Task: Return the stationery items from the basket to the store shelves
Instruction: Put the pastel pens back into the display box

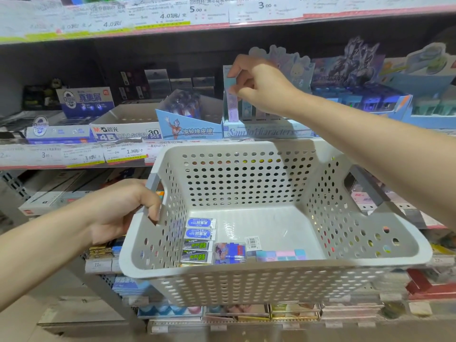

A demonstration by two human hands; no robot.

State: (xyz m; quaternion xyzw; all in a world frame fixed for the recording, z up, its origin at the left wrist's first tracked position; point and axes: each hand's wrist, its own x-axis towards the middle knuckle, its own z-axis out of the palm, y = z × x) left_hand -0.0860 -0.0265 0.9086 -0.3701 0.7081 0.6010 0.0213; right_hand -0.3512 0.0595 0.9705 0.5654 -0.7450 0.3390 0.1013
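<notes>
A perforated grey-white basket [271,280] is held in front of the store shelves [74,154], filling the centre and the 5 o'clock part of the view. Its left handle [151,193], at about 9 o'clock, is gripped by the left hand [123,208], whose fingers are curled through the opening. The right hand [259,85] is raised toward 12 o'clock, above the far rim of the basket, and a slim pale blue and lilac box [232,95] is pinched upright between its thumb and curled fingers. The lower end of this box is seen at the left end of a display carton marked "Sanrio characters" [261,130], where similar slim boxes stand; whether it already rests inside cannot be told. Stationery items lie along the near edge of the basket floor, at about 6 o'clock: two blue-labelled erasers [200,228], two dark erasers with green print [197,251] just nearer the camera, a small picture-printed box [229,253] beside them, a white barcode tag [252,242], and a row of pastel blocks [281,255] to the right. On the shelf toward 10 o'clock, an open carton marked "4B ERASER" [125,134] is seen, with a blue hero-printed carton [190,127] between it and the Sanrio one.
</notes>
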